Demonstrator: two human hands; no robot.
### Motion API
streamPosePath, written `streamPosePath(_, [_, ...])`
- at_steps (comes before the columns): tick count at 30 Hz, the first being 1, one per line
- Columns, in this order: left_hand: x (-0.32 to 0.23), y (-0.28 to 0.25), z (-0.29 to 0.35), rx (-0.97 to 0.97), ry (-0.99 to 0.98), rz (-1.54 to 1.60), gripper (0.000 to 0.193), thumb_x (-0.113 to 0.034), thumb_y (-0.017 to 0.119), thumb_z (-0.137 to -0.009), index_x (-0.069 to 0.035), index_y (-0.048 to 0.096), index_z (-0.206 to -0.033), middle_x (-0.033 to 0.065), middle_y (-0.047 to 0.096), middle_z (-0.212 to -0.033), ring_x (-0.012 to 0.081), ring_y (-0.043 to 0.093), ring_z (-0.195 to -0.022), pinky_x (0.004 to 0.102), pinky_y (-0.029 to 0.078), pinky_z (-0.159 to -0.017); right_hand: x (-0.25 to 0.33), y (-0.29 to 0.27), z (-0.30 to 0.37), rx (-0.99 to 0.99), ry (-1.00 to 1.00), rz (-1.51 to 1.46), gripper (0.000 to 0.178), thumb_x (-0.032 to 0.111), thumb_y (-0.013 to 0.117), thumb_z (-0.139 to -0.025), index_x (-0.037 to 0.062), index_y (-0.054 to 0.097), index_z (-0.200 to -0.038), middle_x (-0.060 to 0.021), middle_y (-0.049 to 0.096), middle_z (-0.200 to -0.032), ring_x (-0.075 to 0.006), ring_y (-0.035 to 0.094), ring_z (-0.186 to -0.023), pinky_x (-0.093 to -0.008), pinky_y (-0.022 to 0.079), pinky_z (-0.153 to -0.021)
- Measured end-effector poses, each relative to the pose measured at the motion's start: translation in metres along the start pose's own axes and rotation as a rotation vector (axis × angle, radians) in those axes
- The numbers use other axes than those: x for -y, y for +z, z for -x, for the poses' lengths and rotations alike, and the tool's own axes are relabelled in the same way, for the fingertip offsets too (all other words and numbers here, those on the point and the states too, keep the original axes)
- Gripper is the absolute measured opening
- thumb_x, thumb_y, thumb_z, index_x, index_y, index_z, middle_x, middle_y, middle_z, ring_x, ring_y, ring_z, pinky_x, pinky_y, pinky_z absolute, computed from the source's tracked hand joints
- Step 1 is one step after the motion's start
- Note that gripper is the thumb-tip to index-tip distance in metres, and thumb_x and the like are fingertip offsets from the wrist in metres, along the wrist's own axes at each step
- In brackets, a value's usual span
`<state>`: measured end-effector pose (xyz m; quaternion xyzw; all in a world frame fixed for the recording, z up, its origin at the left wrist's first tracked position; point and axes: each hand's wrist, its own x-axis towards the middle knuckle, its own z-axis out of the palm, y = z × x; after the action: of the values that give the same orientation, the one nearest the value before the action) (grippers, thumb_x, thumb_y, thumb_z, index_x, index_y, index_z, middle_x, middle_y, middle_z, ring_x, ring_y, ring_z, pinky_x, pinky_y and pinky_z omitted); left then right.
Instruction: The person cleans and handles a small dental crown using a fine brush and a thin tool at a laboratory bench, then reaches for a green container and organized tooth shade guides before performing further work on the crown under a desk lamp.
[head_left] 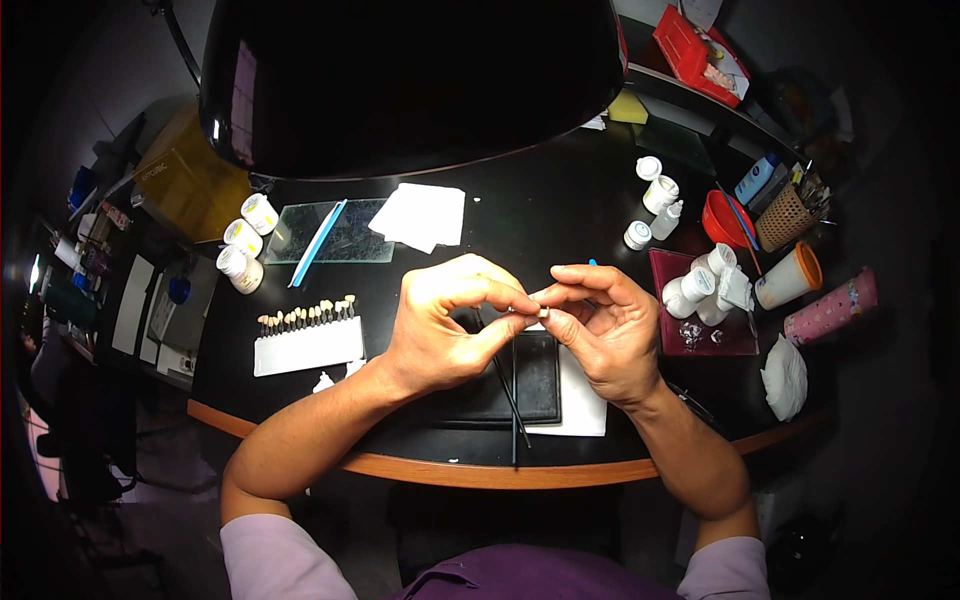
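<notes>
My left hand (440, 325) and my right hand (610, 340) meet over the middle of the desk. The thumb and fingertips of both are pinched on a tiny cream-coloured piece (543, 312), which looks like a tooth crown but is too small to be sure of. Under them lies a black rectangular tray (538, 385), partly hidden, with a white sheet (583, 400) beneath its right side. Two thin dark-handled tools, like brushes (513, 405), cross on the tray and reach past its near edge. Left of my left wrist stands a white shade-guide holder (310, 350) with several tooth-shaped tabs.
A large black lamp or screen (410, 80) overhangs the far side. Back left, white jars (240, 270) stand by a glass slab (370, 247), a blue strip (318, 243) and white papers (440, 210). At right are bottles on a maroon tray (735, 340), a red bowl (722, 220) and a brush basket (790, 218).
</notes>
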<state>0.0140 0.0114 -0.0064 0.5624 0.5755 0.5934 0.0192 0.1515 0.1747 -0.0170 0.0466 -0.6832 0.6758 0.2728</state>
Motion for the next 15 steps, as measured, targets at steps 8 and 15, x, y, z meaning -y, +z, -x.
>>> streamPosePath(8, [-0.0014,-0.0008,0.0004,-0.006,-0.008,-0.014,0.013,0.004,0.085,-0.081,-0.003,0.08,-0.091,0.0088,0.077,-0.089,0.0157,0.073,-0.082,0.0273,0.057,-0.075,-0.0017,0.0,0.0002,0.002,-0.006,-0.002,0.034,-0.01,0.071,-0.092,-0.0039,0.065,-0.125,-0.0149,0.074,-0.11,-0.0182,0.074,-0.104,-0.0294,0.061,-0.092])
streamPosePath(15, [-0.0035,-0.0008,-0.0001,-0.01,-0.014,-0.03,0.013,0.002,0.085,-0.081,-0.003,0.08,-0.092,0.009,0.078,-0.089,0.0156,0.072,-0.082,0.0273,0.056,-0.075,-0.002,-0.001,0.0016,0.0,-0.008,-0.001,0.032,-0.009,0.072,-0.093,-0.0035,0.066,-0.124,-0.0136,0.074,-0.11,-0.0174,0.073,-0.104,-0.029,0.06,-0.091])
